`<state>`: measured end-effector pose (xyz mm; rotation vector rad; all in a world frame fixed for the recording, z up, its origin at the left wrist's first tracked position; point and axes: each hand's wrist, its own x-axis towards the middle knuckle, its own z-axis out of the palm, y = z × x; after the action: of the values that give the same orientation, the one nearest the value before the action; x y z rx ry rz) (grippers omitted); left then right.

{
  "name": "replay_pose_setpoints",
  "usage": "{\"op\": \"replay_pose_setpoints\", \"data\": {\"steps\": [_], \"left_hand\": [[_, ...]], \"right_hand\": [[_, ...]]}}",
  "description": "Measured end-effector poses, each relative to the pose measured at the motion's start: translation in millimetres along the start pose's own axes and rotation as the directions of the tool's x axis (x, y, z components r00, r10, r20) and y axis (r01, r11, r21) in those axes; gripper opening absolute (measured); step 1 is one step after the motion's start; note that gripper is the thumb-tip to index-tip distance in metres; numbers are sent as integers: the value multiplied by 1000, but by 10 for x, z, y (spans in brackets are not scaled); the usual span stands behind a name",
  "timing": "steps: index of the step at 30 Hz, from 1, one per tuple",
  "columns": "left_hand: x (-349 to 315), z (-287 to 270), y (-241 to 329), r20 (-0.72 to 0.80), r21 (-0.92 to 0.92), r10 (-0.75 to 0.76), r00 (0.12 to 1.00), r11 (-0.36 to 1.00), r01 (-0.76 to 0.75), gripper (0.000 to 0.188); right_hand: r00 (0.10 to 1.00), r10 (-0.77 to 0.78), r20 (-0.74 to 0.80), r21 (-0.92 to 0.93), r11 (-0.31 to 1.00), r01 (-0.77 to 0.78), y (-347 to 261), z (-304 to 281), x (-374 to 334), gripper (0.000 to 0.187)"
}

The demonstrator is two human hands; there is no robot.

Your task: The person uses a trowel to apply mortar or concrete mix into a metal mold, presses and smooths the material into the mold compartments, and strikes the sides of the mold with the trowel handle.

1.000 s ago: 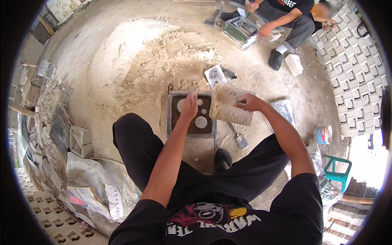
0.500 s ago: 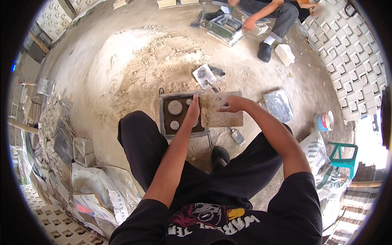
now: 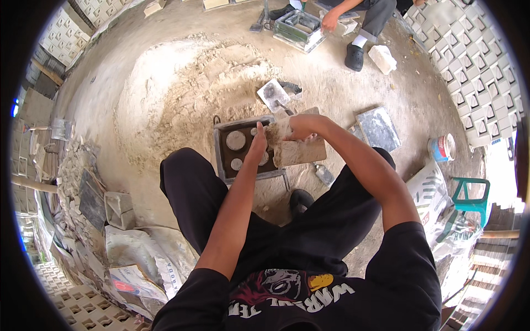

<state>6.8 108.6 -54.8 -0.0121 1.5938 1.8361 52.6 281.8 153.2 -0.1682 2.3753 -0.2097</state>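
Nearest me: one pair of black trousers [image 3: 190, 176], knees apart.

Left hand [image 3: 259, 146]: fingers straight and laid together, palm toward the right, grasping nothing that I can see; raised above the box.

Right hand [image 3: 302, 128]: over the upper part of the board, fingers pointing left, fingertips blurred; I cannot tell whether they pinch anything.

Board [image 3: 312, 154]: one, flat, tan, below the right hand and just right of the left hand; loose sand on its left part. I cannot make out what bears it.

Box [image 3: 219, 160]: one, grey-rimmed, beneath the left hand, its right side overlapped by the board; pale discs [image 3: 236, 140] inside.

Trowel [image 3: 324, 175]: one, near the board's lower right corner.

Plate [image 3: 273, 95]: one, white, dark-marked, beyond the board.

Slab [image 3: 379, 128]: one, dark, to the right.

Sand heap [image 3: 165, 94]: broad, beyond the box.

Farthest: a co-worker's hand [image 3: 329, 22] at a green-grey mould [image 3: 288, 39].
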Motion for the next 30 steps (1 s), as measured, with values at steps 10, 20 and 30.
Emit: {"op": "replay_pose_setpoints", "data": {"steps": [10,20,30], "left_hand": [[-271,159,330,-7,-28,-2,1000,1000,2,84],[-357,-335,586,-311,65,309,899,950,-304,30],[-618,-1015,700,-525,610,577,625,768,-196,31]], "right_hand": [[995,101,20,-20,995,-100,110,-89,-53,58],[973,67,-220,197,980,-23,376,-211,23,63],[900,327,-287,896,424,131,-245,-182,555,49]]}}
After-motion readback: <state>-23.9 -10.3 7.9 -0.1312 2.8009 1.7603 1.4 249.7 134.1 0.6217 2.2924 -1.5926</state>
